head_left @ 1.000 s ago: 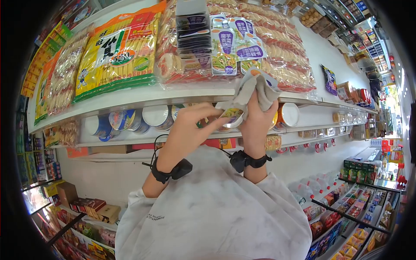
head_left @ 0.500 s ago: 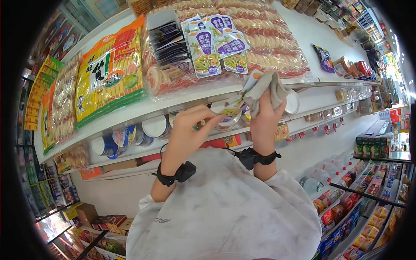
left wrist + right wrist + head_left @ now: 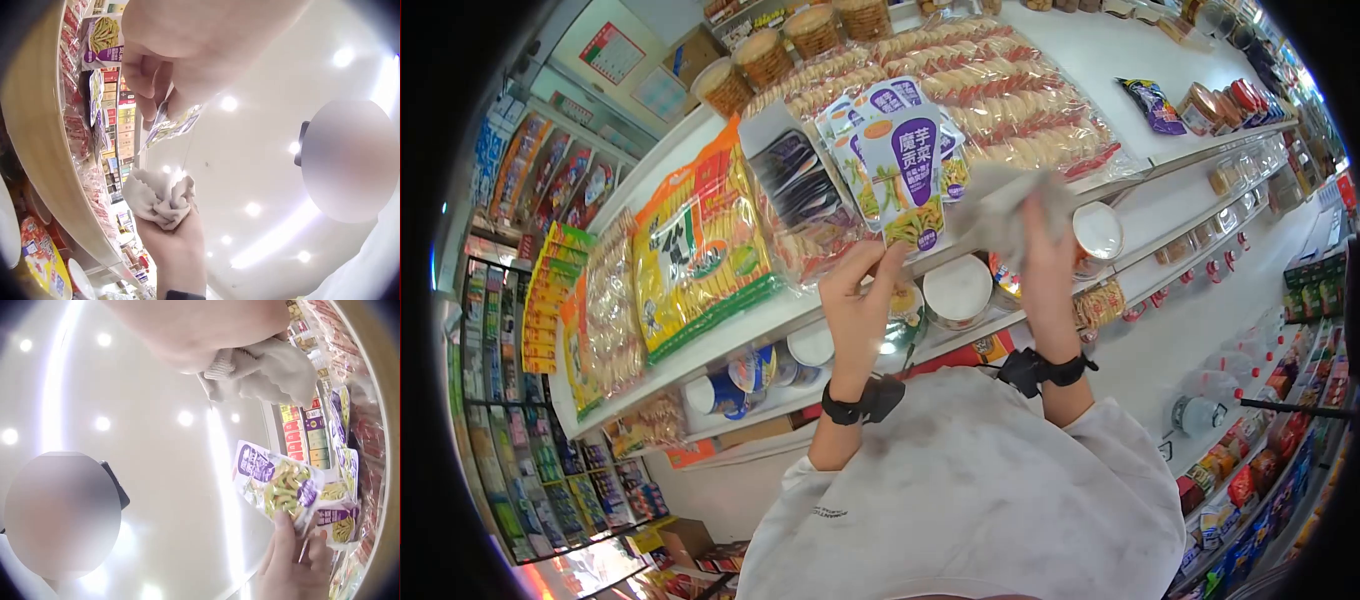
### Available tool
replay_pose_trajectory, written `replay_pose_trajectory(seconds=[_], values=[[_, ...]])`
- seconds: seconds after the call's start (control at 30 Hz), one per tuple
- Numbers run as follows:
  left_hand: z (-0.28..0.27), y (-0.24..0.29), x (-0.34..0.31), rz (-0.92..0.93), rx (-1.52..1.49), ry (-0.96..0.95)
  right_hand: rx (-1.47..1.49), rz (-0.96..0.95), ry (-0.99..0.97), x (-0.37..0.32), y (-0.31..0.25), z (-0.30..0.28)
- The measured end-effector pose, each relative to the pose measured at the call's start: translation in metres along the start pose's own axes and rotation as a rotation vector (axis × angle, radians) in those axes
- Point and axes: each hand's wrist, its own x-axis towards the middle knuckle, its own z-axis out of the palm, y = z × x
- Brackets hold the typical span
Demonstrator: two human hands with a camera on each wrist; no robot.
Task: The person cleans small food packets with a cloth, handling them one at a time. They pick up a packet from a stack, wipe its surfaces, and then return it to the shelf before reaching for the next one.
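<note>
Okay, head view: left grip point(image 3: 855, 295) pinches the near end of a purple-labelled packet point(image 3: 908, 190), held up by the shelf point(image 3: 1100, 60) edge, more packets point(image 3: 852, 180) lying behind it. Right grip point(image 3: 1048, 265) has a grey cloth point(image 3: 1000, 210), motion-blurred, just beside the packet.

Left wrist: packet tilted, thumb and fingers closed on one end; cloth bunched in the right grip, apart from the packet.

Right wrist: left thumb on the printed face; right fingertips can't be made out.

My read: wiping step, mid-job. Next move calls for a steady left pinch, cloth flat on film.
</note>
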Motion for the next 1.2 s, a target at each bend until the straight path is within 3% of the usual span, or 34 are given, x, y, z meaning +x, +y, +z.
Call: replay_pose_trajectory(seconds=[0.07, 0.17, 0.37, 0.47, 0.63, 0.73, 0.77, 0.83, 1.0, 1.2], values=[[0.009, -0.001, 0.007, -0.009, -0.059, 0.004, -0.068, 0.222, -0.168, -0.010, 0.014, 0.009], [0.020, -0.002, 0.010, -0.029, -0.069, 0.014, -0.098, 0.038, -0.408, -0.017, 0.008, 0.020], [0.019, 0.005, 0.009, 0.236, 0.236, 0.149, -0.188, -0.036, -0.213, 0.009, 0.009, 0.012], [0.012, 0.002, 0.007, 0.364, 0.289, 0.184, -0.253, -0.006, -0.233, 0.032, -0.005, 0.025], [-0.002, 0.010, 0.000, 0.494, 0.384, 0.302, -0.383, -0.201, -0.300, 0.077, 0.023, 0.054], [-0.022, 0.012, -0.005, 0.648, 0.454, 0.489, -0.266, -0.183, -0.185, 0.074, 0.033, 0.060], [-0.032, 0.008, -0.006, 0.663, 0.488, 0.493, -0.237, -0.262, -0.129, 0.071, 0.032, 0.063], [-0.043, 0.002, -0.004, 0.543, 0.469, 0.545, -0.181, -0.405, -0.017, 0.058, 0.030, 0.065], [-0.048, 0.005, 0.007, 0.296, 0.264, 0.523, -0.094, -0.303, -0.112, 0.017, 0.003, 0.064], [-0.050, -0.011, 0.018, 0.251, 0.190, 0.486, -0.194, -0.246, -0.289, 0.006, 0.011, 0.055]])
